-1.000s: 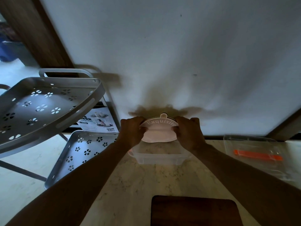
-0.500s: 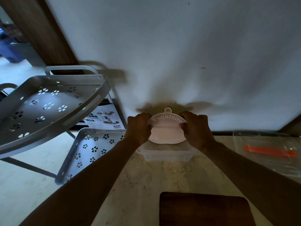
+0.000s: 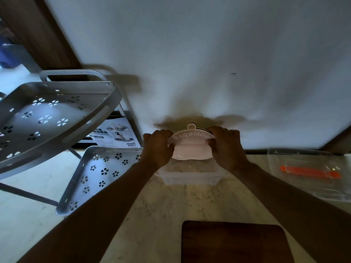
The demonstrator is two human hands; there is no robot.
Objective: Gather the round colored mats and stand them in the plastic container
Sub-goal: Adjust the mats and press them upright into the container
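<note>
Hands, left (image 3: 158, 147) and right (image 3: 226, 146), grip closed on round pink mats (image 3: 190, 147) over clear container (image 3: 190, 177).

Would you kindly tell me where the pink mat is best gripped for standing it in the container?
Grip the pink mat at opposite side edges, one hand per side, as the left hand and right hand do: it stands on edge, face toward the camera, above the clear container.

Both hands grip the round pink mats (image 3: 190, 149) on edge — left hand (image 3: 158, 147) and right hand (image 3: 226, 147) at either side — above the clear plastic container (image 3: 190, 178) on the marble counter (image 3: 171, 215).
</note>
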